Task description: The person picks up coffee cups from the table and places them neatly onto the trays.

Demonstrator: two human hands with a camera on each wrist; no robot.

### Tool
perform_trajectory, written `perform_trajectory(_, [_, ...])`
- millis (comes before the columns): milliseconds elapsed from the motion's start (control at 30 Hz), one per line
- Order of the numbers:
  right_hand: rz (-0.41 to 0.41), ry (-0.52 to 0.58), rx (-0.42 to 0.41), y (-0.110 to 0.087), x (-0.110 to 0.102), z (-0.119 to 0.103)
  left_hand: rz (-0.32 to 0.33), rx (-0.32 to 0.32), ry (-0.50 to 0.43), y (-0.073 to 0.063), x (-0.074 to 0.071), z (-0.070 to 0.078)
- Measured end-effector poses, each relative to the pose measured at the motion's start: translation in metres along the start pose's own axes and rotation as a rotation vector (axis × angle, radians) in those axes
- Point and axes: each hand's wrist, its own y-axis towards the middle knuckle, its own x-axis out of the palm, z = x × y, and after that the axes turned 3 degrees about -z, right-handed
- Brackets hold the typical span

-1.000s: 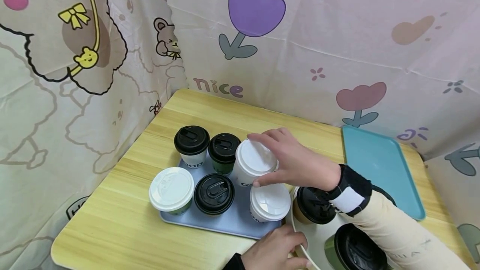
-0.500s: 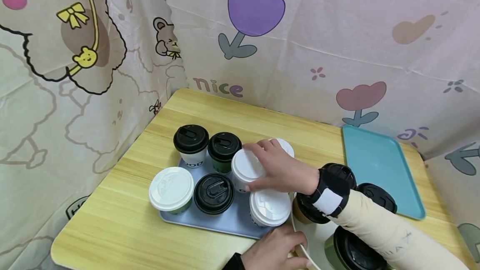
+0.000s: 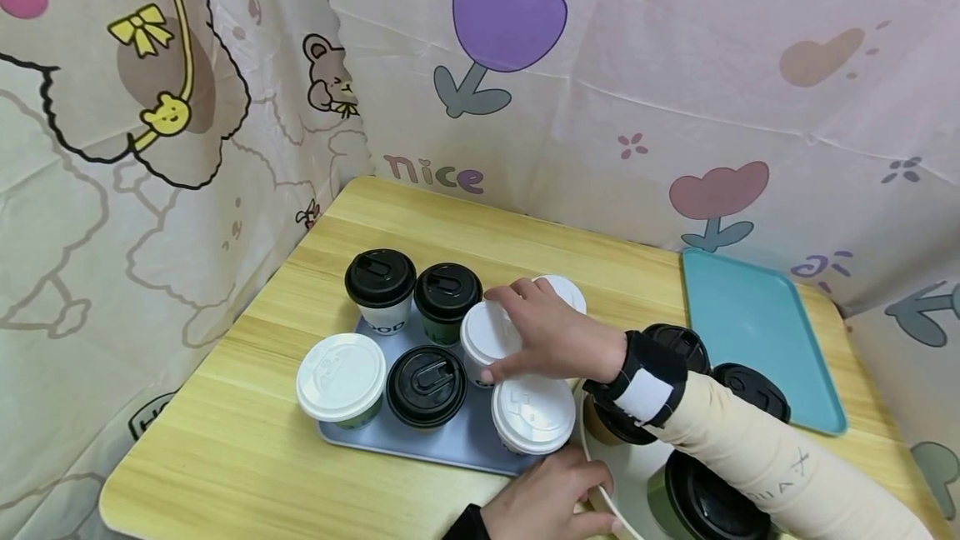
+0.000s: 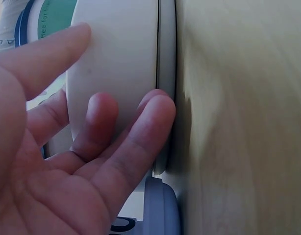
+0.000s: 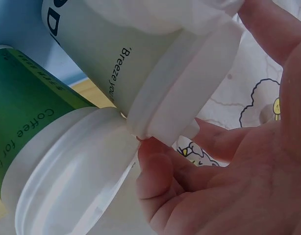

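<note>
My right hand [image 3: 551,332] grips a white paper coffee cup [image 3: 491,332] by its white lid, on the right part of the blue-grey tray [image 3: 420,450]. In the right wrist view, its fingers [image 5: 204,178] and thumb surround the lid [image 5: 189,83]; a green cup [image 5: 37,103] with a white lid leans close. Just in front sits another white-lidded cup [image 3: 534,415]. My left hand [image 3: 547,494] holds the rim of an off-white round container [image 3: 626,473]. In the left wrist view, the fingers lie against its pale wall [image 4: 121,54].
Also on the tray are black-lidded cups [image 3: 381,277] [image 3: 448,294] [image 3: 426,386] and a white-lidded green cup [image 3: 341,382]. A white lid [image 3: 566,294] shows behind the right hand. Several black-lidded cups [image 3: 708,498] stand at the container. A teal tray [image 3: 765,332] lies back right.
My right hand has moved left and down with the white cup, uncovering the white lid behind it. The front white-lidded cup has shifted slightly. My left hand stays at the container's rim.
</note>
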Motion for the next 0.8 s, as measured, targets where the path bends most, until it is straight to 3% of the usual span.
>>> perform_trajectory(433, [0.026,-0.031,0.024,-0.0033,0.0060,-0.0006,-0.046,-0.016,-0.058,0.0000,0.0006,0.0001])
perform_trajectory(533, [0.027,-0.031,0.029,-0.0032,0.0067,-0.0014,-0.031,-0.017,-0.047,-0.0009,0.0005,0.0002])
perform_trajectory(733, [0.021,0.054,0.026,-0.0029,0.0055,-0.0001,0.002,-0.032,-0.062,-0.0054,-0.0014,-0.0061])
perform_trajectory(800, [0.037,0.089,0.011,-0.0076,0.0015,0.0019,0.007,-0.062,-0.082,-0.0085,-0.0032,-0.0080])
